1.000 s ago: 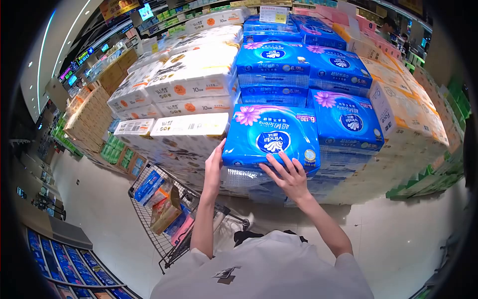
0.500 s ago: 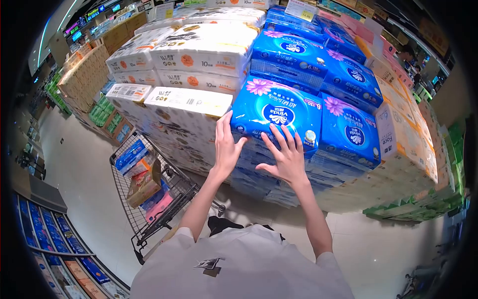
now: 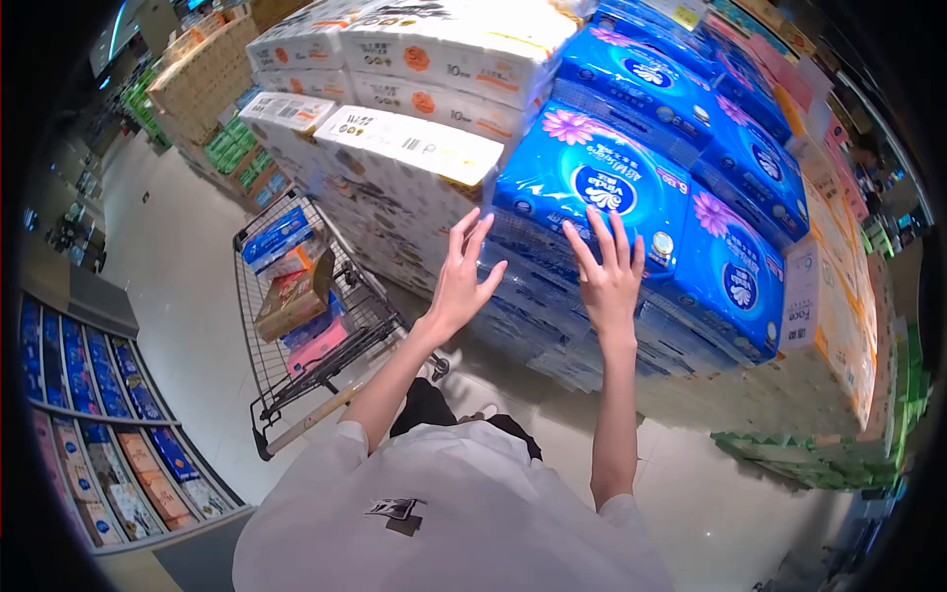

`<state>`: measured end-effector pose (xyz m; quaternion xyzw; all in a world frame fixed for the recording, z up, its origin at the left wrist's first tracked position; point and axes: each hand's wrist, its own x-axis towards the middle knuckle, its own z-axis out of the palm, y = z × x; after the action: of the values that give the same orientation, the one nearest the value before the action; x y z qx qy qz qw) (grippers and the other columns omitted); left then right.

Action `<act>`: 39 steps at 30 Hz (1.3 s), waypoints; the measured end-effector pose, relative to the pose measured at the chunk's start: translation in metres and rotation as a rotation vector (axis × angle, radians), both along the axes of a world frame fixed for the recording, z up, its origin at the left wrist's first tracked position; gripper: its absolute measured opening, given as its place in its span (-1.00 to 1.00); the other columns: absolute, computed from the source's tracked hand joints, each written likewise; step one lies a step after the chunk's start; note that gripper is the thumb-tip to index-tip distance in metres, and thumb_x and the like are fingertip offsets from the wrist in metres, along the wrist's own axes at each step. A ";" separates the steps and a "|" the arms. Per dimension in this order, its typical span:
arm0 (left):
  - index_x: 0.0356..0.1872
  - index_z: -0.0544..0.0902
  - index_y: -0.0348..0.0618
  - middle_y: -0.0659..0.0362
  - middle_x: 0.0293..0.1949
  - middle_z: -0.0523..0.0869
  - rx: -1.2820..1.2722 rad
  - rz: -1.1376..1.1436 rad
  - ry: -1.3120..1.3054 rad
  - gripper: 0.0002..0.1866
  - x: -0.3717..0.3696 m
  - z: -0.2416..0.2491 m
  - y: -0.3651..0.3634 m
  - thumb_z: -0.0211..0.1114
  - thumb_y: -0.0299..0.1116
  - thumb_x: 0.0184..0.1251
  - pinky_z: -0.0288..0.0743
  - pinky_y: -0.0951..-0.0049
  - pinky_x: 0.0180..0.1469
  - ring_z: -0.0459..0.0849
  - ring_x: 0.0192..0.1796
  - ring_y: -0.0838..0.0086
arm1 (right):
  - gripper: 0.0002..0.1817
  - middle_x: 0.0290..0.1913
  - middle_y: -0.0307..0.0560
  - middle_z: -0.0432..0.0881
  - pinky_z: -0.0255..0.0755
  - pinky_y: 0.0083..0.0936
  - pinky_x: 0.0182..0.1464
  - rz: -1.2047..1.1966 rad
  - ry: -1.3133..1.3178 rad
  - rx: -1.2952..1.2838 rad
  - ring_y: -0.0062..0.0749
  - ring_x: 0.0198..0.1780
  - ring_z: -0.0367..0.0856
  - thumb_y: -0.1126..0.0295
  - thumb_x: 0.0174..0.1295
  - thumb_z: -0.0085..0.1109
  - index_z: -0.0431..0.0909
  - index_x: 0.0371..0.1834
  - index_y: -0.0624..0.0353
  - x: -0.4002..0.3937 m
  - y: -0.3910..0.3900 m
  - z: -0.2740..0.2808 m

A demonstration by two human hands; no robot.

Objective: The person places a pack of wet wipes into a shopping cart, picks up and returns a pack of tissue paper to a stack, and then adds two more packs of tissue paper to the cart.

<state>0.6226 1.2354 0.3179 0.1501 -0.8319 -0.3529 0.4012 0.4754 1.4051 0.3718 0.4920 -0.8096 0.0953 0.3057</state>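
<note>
In front of me, a blue tissue pack with a pink flower and white lettering lies on top of a stack of like packs. My right hand is open, its spread fingertips over the pack's front edge. To its left, my left hand is open too, fingers raised and thumb apart, beside the front left corner of the stack. Neither hand grips anything. Another blue tissue pack lies just right of the first, and more blue packs rise behind.
White tissue packs are piled high on the left. A wire shopping cart holding several packages stands at my left. Yellow-and-white packs are stacked on the right, with green packs low behind them. Shelves of packs line the lower left.
My left hand has drawn back from the blue pack's left edge. The view has shifted, so the stacks and blue packs appear farther right; the right hand remains at the pack's front.
</note>
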 end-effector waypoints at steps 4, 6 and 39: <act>0.21 0.52 -0.13 0.02 0.22 0.45 0.016 0.104 -0.087 -0.51 0.093 -0.052 -0.017 0.34 -0.51 0.20 0.47 0.23 0.21 0.53 0.22 0.10 | -0.46 0.33 -0.12 0.48 0.17 0.09 0.41 0.204 -0.137 -0.323 -0.03 0.41 0.39 0.58 -0.01 0.32 0.66 0.10 -0.16 0.045 -0.013 -0.025; 0.13 0.56 -0.16 0.03 0.14 0.50 0.057 0.242 -0.145 -0.58 0.145 -0.076 -0.033 0.33 -0.52 0.20 0.47 0.25 0.18 0.56 0.17 0.12 | -0.49 0.30 -0.13 0.50 0.23 0.07 0.38 0.371 -0.280 -0.298 -0.04 0.37 0.42 0.59 -0.01 0.31 0.67 0.06 -0.13 0.078 -0.026 -0.051; 0.11 0.56 -0.35 -0.19 0.09 0.64 1.237 0.844 -0.407 -0.57 0.446 -0.514 -0.320 0.17 -0.45 0.20 0.39 0.22 0.24 0.58 0.20 0.04 | -0.24 0.38 0.18 0.39 0.39 -0.39 0.30 0.032 -1.445 0.540 -0.12 0.24 0.54 0.41 0.23 0.19 0.12 0.50 0.33 0.314 -0.414 -0.546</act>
<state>1.0683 0.9151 -0.1959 0.7129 -0.4131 -0.5360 0.1840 0.7891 0.9911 -0.1745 0.3767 -0.7961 0.1966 -0.4309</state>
